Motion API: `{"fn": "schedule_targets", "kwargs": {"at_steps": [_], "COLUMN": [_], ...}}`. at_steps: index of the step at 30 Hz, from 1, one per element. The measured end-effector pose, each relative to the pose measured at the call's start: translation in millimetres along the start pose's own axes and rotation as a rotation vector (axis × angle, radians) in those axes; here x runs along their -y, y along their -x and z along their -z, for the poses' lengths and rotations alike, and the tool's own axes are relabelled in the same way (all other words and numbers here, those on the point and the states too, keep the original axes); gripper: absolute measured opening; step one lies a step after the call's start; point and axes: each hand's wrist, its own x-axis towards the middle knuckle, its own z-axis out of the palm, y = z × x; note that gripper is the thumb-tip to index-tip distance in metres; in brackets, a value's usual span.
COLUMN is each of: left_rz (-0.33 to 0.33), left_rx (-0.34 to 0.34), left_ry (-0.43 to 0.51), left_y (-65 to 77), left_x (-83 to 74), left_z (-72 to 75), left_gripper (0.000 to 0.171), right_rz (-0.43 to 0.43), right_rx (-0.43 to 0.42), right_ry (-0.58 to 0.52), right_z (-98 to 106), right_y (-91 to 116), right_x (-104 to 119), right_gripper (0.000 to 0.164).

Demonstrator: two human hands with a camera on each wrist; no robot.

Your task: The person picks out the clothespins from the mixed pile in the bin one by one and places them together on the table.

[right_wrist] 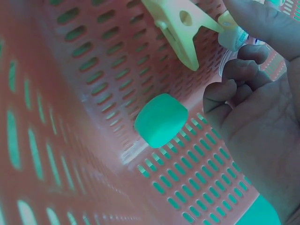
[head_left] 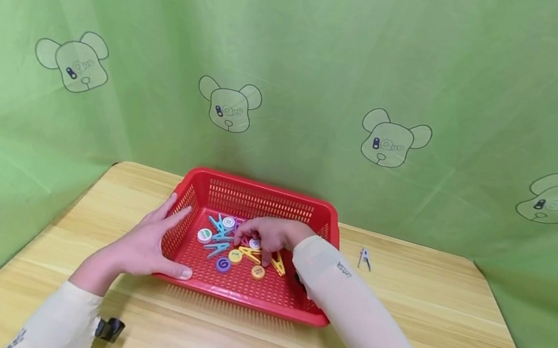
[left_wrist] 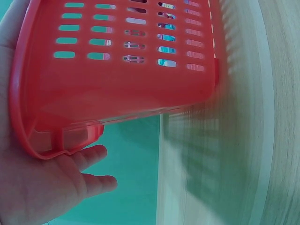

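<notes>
A red plastic basket (head_left: 238,300) stands on the table with several clothespins and bottle caps inside. My left hand (head_left: 146,244) rests on its left end, fingers spread, thumb over the front rim; in the left wrist view the rim lies against the palm. Inside the basket my right hand (head_left: 270,236) reaches down among the things, thumb and forefinger apart. Near its fingers are a yellow clothespin (head_left: 278,264), a yellow cap (head_left: 235,256) and an orange cap (head_left: 258,272). Blue clothespins (head_left: 217,247) and a purple cap (head_left: 223,264) lie left of it. Its fingertips are partly hidden.
A small pale clothespin (head_left: 365,258) lies on the wooden table (head_left: 425,316), right of the basket. Green cloth (head_left: 308,52) hangs behind the table and at both sides. A black object (head_left: 110,329) is beside the left forearm.
</notes>
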Motion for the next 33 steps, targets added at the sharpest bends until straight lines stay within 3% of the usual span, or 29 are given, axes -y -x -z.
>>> {"fn": "schedule_targets", "kwargs": {"at_steps": [8, 17, 33], "left_rz": [0.0, 0.004, 0.007], "left_rx": [0.003, 0.002, -0.001], "left_ry": [0.002, 0.012, 0.022], "left_y": [1.9, 2.7, 1.5], "left_x": [-0.8, -2.8, -2.7], "left_z": [0.0, 0.7, 0.3], "left_gripper": [0.126, 0.123, 0.124], "right_rz": [-0.039, 0.006, 0.001], "right_rx": [-0.009, -0.005, -0.037], "right_ry": [-0.024, 0.137, 0.115], "right_z": [-2.8, -4.1, -3.1], "right_y": [0.9, -1.5, -1.9], "right_x": [3.2, 3.0, 4.3], "right_gripper": [0.056, 0.054, 0.044]}}
